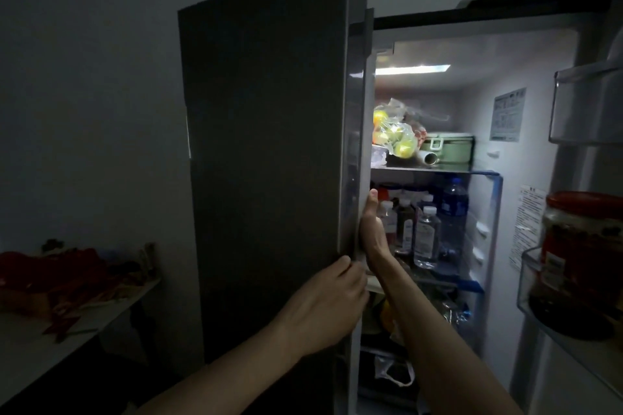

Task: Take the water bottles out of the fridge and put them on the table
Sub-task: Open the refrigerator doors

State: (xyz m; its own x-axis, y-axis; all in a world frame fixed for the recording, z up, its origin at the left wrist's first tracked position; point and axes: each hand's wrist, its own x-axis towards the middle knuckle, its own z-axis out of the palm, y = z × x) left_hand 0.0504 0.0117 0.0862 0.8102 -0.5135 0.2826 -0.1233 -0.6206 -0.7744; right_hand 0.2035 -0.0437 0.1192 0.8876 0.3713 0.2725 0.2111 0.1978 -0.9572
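Water bottles (427, 236) are standing on the middle shelf of the lit fridge (526, 158), right of centre in the frame, a clear one with a white cap in front and a taller blue-tinted bottle (454, 209) just behind it to the right, with darker small bottles crowding in on their left. Neither hand is touching them. The left hand (328, 305) is curling around the edge of the dark left door (269, 158), low in the middle of the frame, fingers wrapped over the edge and gripping it. The right hand (372, 229) is lying flat and open against the inner side of that same door edge, thumb pointing up, palm pressing on it, holding nothing; its forearm is crossing in front of the lower shelves and is hiding part of what sits there. Above the bottles, a plastic bag of yellow and green fruit (392, 131) is resting on the top shelf beside a green lidded box (448, 146). At the right edge of the frame the other door is hanging open, a red-lidded jar (580, 256) sitting in its rack. In the lower left of the frame a pale table (43, 337) is showing in the gloom, red cloth or wrapping (64, 276) heaped on its far end, well apart from the fridge shelves.
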